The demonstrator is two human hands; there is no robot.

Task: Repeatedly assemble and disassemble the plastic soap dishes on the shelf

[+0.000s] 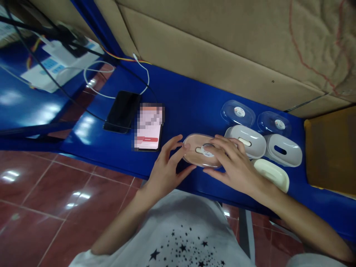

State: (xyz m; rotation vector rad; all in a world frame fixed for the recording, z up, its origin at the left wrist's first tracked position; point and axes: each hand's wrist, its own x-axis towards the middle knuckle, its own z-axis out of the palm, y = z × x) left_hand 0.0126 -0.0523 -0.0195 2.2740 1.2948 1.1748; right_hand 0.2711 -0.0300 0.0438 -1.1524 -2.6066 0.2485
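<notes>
With left hand (167,165) and right hand (236,167), pinching a brown oval dish (198,161) between them, curling fingers (230,147) over its clear lid (198,139), angling both forearms (300,218) inward.

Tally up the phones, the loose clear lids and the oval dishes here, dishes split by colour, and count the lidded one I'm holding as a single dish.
Phones: 2
Loose clear lids: 2
Pale grey dishes: 2
Cream dish: 1
Tan lidded dish: 1
Total: 8
</notes>
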